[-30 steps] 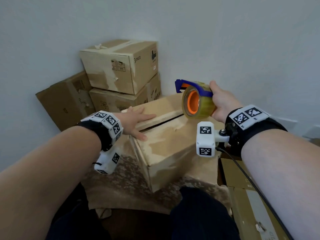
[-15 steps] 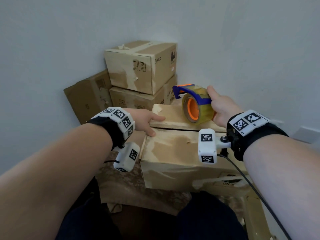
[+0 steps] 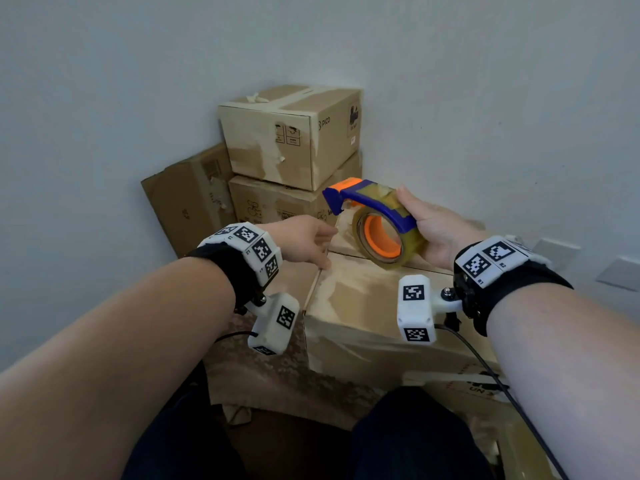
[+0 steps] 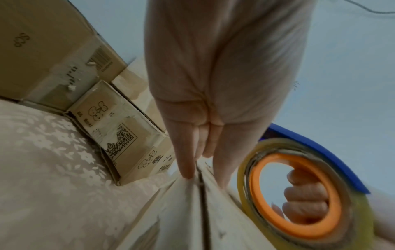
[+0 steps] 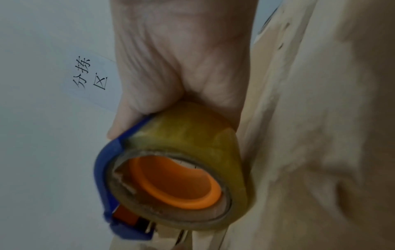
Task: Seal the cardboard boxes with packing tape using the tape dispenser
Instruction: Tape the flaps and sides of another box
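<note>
- My right hand is curled round the tape dispenser, thumb on the blue frame, holding it just above the box in front of me.
- My left hand lies flat, fingers straight and together, fingertips touching the flaps at the seam, just left of the dispenser.
- I judge the dispenser light and rigid; grip the frame, not the slick roll.
- The flaps look thin and springy, so press beside the seam.

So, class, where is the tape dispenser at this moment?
In the head view the tape dispenser sits right of centre, gripped by the right hand just above the near cardboard box.
</note>
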`<state>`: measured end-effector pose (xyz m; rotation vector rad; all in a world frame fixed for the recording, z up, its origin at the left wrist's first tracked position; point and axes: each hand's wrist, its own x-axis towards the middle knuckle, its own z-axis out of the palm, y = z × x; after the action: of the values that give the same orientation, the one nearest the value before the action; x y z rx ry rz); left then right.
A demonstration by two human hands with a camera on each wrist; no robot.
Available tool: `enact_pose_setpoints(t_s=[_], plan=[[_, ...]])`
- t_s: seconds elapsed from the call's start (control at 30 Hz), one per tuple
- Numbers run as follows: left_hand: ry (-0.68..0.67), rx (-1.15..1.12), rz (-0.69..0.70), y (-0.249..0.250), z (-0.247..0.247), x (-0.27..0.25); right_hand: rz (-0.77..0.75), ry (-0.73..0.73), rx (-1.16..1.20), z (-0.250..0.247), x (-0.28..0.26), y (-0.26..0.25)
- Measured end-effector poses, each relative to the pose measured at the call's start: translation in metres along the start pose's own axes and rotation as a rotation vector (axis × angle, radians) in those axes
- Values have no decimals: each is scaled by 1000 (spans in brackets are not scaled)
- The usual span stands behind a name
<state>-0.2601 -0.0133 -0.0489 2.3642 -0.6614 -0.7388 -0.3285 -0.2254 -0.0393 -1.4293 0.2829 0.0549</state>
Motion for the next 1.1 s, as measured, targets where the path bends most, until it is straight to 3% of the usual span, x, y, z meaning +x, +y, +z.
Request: enact_pose_setpoints(t_s=[0.17, 0.3, 0.5, 0.6, 0.7, 1.1], plan=[[284, -747, -141, 6, -2, -5, 1, -74, -29, -10, -5, 1], [272, -1102, -215, 14, -5, -7, -10, -120, -75, -11, -12, -1], [346, -1109, -246, 24, -2, -13, 8, -115, -130, -9, -21, -6], [356, -998, -279, 21, 0, -12, 7, -79, -156, -10, -23, -10], [378, -874, -317, 16, 3, -13, 2, -80, -291, -10, -23, -16], [473, -757, -319, 1, 3, -13, -28, 26, -612, 4, -21, -30]])
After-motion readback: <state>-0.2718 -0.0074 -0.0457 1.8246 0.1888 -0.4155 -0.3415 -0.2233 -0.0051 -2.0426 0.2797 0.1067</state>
